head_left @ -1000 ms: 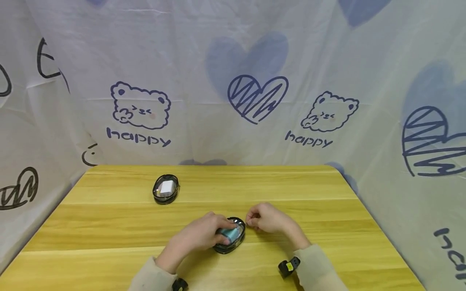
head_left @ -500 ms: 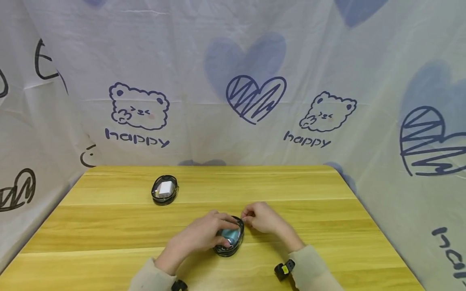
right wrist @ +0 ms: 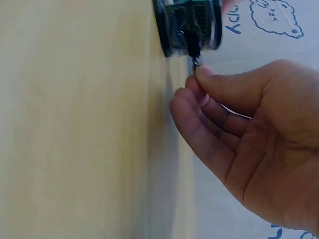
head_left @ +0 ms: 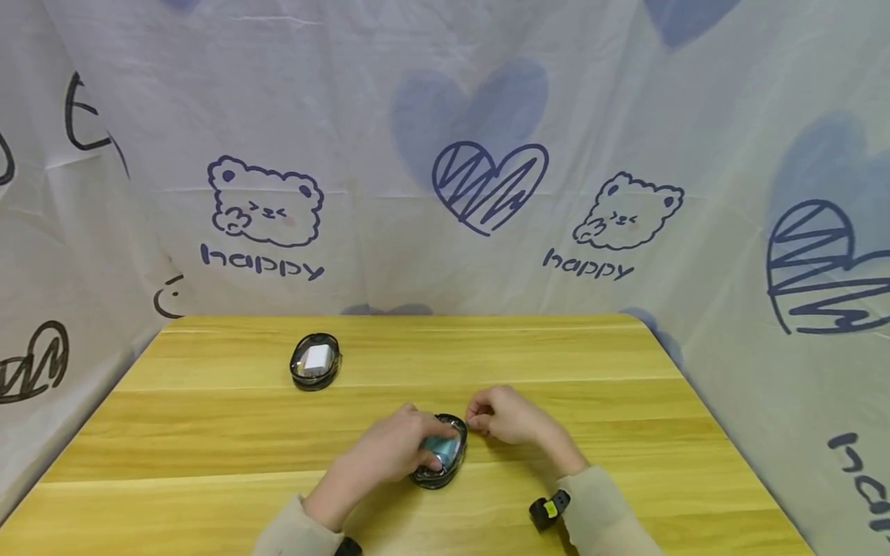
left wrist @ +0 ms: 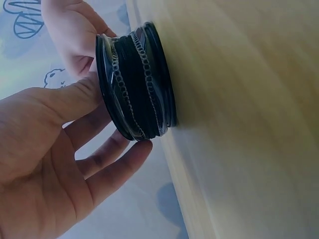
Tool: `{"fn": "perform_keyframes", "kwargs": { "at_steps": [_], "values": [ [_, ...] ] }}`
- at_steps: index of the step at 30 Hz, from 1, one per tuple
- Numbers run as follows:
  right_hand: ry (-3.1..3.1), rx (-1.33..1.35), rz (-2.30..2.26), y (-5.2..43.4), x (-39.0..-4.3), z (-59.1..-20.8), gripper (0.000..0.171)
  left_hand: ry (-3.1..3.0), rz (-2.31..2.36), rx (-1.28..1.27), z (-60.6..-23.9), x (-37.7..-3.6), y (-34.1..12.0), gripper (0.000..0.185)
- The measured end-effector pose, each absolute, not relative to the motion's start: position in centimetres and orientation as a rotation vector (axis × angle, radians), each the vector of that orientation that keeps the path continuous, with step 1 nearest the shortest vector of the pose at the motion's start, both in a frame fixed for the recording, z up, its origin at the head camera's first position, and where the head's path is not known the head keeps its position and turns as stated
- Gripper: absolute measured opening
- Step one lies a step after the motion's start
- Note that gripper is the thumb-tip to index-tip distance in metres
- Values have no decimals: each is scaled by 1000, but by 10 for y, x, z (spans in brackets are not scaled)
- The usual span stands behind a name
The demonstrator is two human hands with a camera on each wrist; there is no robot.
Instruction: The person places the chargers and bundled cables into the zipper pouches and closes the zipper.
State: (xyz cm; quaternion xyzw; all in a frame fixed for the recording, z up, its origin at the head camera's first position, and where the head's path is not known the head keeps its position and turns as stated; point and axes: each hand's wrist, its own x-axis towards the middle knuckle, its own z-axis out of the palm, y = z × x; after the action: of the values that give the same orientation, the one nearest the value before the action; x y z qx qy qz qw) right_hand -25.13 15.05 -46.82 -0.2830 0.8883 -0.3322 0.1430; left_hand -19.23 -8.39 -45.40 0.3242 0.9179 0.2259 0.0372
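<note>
A small oval zip pouch [head_left: 439,477] with black trim and clear panels sits at the near middle of the table, a turquoise item [head_left: 439,446] showing in it. My left hand [head_left: 396,448] holds the pouch from its left, thumb and forefinger bent over the top. In the left wrist view the zip teeth [left wrist: 145,69] run round the side wall, with a fingertip at the lower rim. At the pouch's far right end my right hand [head_left: 511,417] pinches the dark zip pull [right wrist: 196,61] between thumb and forefinger; its other fingers are curled.
Another oval clear pouch [head_left: 316,383] with black trim, a white block-like item [head_left: 319,360] inside, stands at the back left of the wooden table [head_left: 591,363]. A printed cloth [head_left: 389,232] hangs behind the table and along both sides.
Over the last half second my left thumb and forefinger draw closer together on the pouch. My right hand shifts slightly left, then slightly back right. The back-left pouch stays put.
</note>
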Motion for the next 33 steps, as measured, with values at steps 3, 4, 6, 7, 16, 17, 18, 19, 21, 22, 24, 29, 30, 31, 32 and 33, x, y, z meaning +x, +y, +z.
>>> {"fn": "perform_keyframes", "kwargs": {
  "at_steps": [3, 4, 6, 7, 16, 17, 18, 19, 21, 22, 24, 29, 30, 31, 32, 33],
  "values": [
    [2512, -834, -959, 154, -251, -465, 13, 2819, 725, 954, -454, -191, -84, 45],
    [2498, -843, -957, 155, -251, -465, 13, 2819, 732, 940, -454, -191, -84, 45],
    [2460, -852, -958, 158, -251, -463, 11, 2820, 742, 920, -454, -191, -84, 44],
    [2441, -855, -958, 159, -252, -463, 11, 2818, 748, 907, -454, -190, -84, 43],
    [2328, -800, -1023, 161, -251, -466, 9, 2823, 715, 891, -455, -191, -85, 45],
    [2330, -790, -1025, 161, -251, -467, 10, 2822, 718, 903, -454, -191, -85, 45],
    [2333, -784, -1029, 161, -251, -467, 9, 2821, 721, 922, -454, -191, -85, 45],
    [2340, -783, -1031, 161, -251, -467, 10, 2822, 719, 941, -454, -192, -85, 44],
    [2364, -780, -1030, 161, -251, -467, 10, 2823, 718, 975, -454, -193, -85, 44],
    [2381, -777, -1028, 160, -252, -468, 10, 2819, 722, 990, -454, -194, -84, 44],
    [2421, -784, -1020, 159, -252, -469, 10, 2802, 743, 1021, -454, -195, -85, 46],
    [2488, -807, -1000, 152, -251, -470, 10, 2755, 778, 1073, -454, -197, -87, 49],
    [2497, -813, -997, 151, -251, -470, 11, 2755, 768, 1087, -454, -197, -88, 50],
    [2507, -820, -994, 150, -251, -470, 12, 2753, 758, 1105, -454, -197, -88, 49],
    [2518, -824, -989, 150, -251, -470, 12, 2753, 748, 1122, -455, -198, -88, 48],
    [2528, -826, -987, 149, -251, -470, 13, 2754, 740, 1133, -455, -198, -88, 47]
  ]
}}
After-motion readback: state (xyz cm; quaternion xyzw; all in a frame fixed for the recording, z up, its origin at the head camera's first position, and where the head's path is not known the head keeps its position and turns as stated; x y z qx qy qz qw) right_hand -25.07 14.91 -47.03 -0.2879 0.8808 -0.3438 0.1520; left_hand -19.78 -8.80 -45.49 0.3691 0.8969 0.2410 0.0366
